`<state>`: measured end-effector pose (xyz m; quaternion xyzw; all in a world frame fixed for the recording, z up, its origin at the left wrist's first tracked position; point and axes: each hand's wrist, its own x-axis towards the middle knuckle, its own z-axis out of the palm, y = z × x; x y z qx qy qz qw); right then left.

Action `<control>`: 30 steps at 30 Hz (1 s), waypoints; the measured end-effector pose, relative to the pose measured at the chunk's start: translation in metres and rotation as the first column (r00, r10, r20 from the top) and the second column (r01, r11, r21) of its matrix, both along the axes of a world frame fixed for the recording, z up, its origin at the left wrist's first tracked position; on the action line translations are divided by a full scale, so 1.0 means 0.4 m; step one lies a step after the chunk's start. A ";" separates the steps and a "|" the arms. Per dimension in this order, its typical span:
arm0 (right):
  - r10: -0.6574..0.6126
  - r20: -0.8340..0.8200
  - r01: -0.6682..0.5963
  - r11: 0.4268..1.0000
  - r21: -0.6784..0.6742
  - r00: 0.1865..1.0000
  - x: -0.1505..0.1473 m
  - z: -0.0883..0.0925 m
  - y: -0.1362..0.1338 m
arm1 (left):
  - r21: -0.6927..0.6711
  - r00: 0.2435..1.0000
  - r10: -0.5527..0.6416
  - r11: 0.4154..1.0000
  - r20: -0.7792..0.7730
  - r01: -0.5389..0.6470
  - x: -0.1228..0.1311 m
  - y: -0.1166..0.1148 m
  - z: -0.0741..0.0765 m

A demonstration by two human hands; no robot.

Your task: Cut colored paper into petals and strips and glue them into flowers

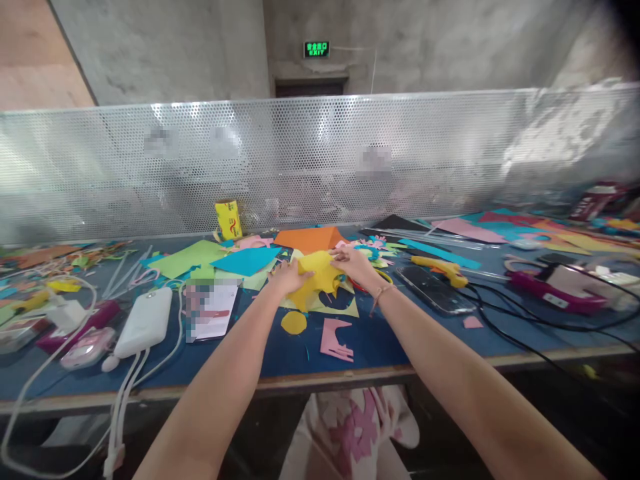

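Between my hands is a yellow craft sheet (316, 273) with curved pieces cut out of its lower right edge. My left hand (286, 277) grips its left side, thumb on top. At its upper right edge, my right hand (356, 265) pinches it with fingers and thumb. Below the sheet lie a yellow disc (293, 323) and a notched pink scrap (337, 340). A pale yellow sheet (350, 307) with cut-outs lies partly under the held one. Behind it rests an orange sheet (307, 238).
Left of my arms are a white power bank (145, 321) with cables, green sheet (193, 259) and blue sheet (246, 261). On the right sit a phone (433, 290), a yellow glue gun (440, 269) and a purple power strip (555, 293). A perforated metal panel (300, 167) borders the back.
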<state>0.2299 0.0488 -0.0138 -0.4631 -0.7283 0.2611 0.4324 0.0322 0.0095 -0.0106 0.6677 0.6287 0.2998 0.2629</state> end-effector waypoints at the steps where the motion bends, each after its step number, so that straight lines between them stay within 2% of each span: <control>1: -0.036 -0.042 0.038 0.999 0.029 0.998 0.006 0.005 0.004 | 0.024 0.990 0.056 0.998 -0.130 -0.054 -0.002 0.001 0.004; 2: -0.073 -0.081 0.077 0.996 0.051 0.994 0.012 0.008 0.007 | 0.045 0.973 0.106 0.994 -0.204 -0.099 -0.004 0.002 0.008; 6: -0.161 -0.169 0.175 0.982 0.070 0.972 0.029 0.009 0.021 | 0.064 0.975 0.163 0.986 -0.149 -0.155 -0.009 0.016 0.010; 11: -0.154 -0.245 0.174 0.983 0.063 0.957 0.020 -0.014 0.029 | 0.040 0.974 0.190 0.980 0.127 -0.196 -0.008 0.042 0.001; 15: -0.095 -0.304 0.098 0.995 -0.003 0.948 0.009 -0.015 0.023 | 0.127 0.907 0.263 0.940 0.329 -0.318 -0.016 0.059 -0.005; 17: -0.077 -0.330 0.083 0.997 0.004 0.941 0.007 -0.004 0.016 | 0.194 0.884 0.244 0.920 0.399 -0.341 -0.020 0.062 0.002; 19: -0.054 -0.382 0.067 0.998 0.020 0.923 0.004 0.012 0.004 | 0.298 0.843 0.155 0.889 0.516 -0.346 -0.021 0.055 0.021; 21: 0.009 -0.487 0.014 0.999 0.044 0.873 0.000 0.030 -0.013 | 0.443 0.783 -0.018 0.833 0.622 -0.333 -0.015 0.036 0.050; 23: 0.096 -0.595 -0.077 0.995 0.058 0.798 -0.004 0.049 -0.034 | 0.573 0.732 -0.218 0.772 0.646 -0.276 -0.006 0.009 0.083; 25: 0.155 -0.666 -0.174 0.984 0.038 0.729 -0.007 0.064 -0.055 | 0.647 0.681 -0.377 0.740 0.628 -0.187 0.002 -0.014 0.106; 27: 0.154 -0.697 -0.240 0.970 -0.028 0.700 -0.008 0.074 -0.070 | 0.625 0.657 -0.402 0.769 0.637 -0.136 0.003 -0.021 0.108; 28: 0.134 -0.701 -0.254 0.965 -0.070 0.700 -0.008 0.075 -0.073 | 0.578 0.667 -0.355 0.804 0.655 -0.139 0.000 -0.015 0.102; 30: 0.088 -0.680 -0.255 0.955 -0.150 0.728 -0.008 0.072 -0.073 | 0.431 0.724 -0.164 0.880 0.670 -0.199 -0.010 0.007 0.079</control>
